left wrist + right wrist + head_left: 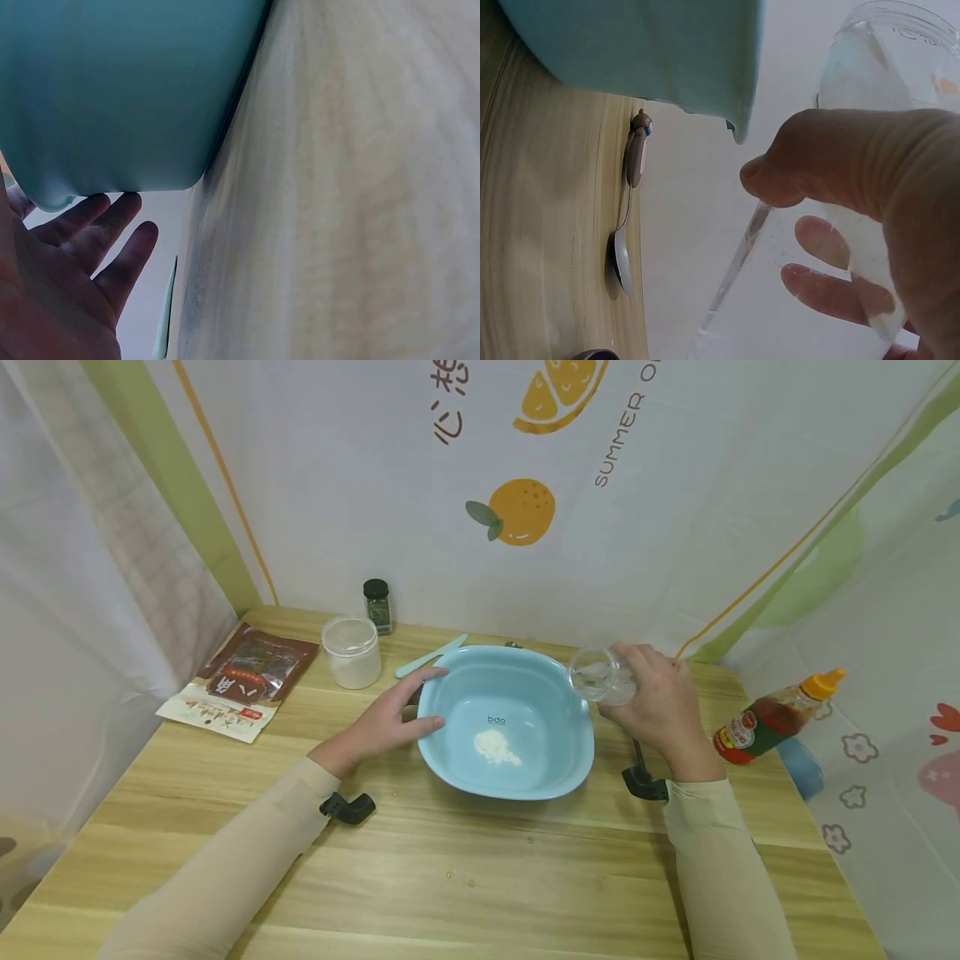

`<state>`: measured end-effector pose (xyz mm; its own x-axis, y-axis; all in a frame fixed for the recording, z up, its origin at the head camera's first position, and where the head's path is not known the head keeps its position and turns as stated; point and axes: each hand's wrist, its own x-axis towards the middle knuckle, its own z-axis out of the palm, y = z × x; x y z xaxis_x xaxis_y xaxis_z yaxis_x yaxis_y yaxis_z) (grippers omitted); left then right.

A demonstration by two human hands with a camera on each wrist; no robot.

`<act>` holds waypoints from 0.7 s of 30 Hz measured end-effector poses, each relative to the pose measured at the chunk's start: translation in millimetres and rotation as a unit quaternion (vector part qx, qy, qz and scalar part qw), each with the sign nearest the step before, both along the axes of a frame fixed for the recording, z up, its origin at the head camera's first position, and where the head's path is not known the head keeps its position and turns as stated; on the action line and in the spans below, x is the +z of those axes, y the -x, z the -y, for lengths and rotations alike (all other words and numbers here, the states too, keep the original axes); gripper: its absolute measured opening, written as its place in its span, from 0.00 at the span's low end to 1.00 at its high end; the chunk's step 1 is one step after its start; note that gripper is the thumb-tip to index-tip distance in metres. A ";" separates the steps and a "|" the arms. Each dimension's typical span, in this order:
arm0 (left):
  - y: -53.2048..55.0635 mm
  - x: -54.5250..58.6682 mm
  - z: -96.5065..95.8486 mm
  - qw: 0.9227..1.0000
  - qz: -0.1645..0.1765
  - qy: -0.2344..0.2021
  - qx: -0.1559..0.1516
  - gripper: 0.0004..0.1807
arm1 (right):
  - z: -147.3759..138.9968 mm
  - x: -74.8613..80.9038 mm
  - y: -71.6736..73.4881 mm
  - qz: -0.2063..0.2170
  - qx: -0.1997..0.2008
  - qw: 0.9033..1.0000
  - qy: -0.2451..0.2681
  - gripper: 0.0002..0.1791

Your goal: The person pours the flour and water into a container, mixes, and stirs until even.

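A light blue basin [506, 782] stands on the table, with a small heap of white powder [495, 747] on its bottom. My left hand [386, 718] holds the basin's left side; thumb and forefinger lie over the rim. In the left wrist view, the other fingers of that hand [75, 277] touch the outer wall, somewhat spread. At the right rim, my right hand [660, 702] grips a clear jar [600, 678], tilted with its mouth toward the basin. Clear liquid shows inside the jar [862, 75] in the right wrist view. No stream is discernible.
Left of the basin lie a brown-and-white food packet [251, 681], a lidless tub of white contents [352, 653], a dark-capped spice bottle [378, 608] and a pale green spatula [431, 657]. A spoon [626, 214] lies right of the basin. A red sauce bottle [772, 722] stands farther right.
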<state>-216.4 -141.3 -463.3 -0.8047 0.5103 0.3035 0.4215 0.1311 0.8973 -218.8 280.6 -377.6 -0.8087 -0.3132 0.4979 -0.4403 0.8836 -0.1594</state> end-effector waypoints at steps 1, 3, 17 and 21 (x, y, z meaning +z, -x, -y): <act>0.1 -0.1 0.1 1.000 0.000 0.000 0.000 0.41 | 0.0 -0.2 0.0 0.000 -0.001 1.000 -0.002 0.41; 0.4 -0.7 0.3 1.000 -0.001 0.000 -0.001 0.41 | -0.1 -0.8 0.3 -0.002 -0.001 1.000 -0.005 0.41; -0.2 0.0 0.2 1.000 -0.003 0.008 0.004 0.42 | 0.3 -1.0 -0.2 0.005 -0.008 1.000 -0.022 0.40; 0.3 -0.1 0.2 1.000 -0.001 0.007 0.002 0.42 | 0.3 -0.9 -0.5 0.007 -0.010 1.000 -0.029 0.39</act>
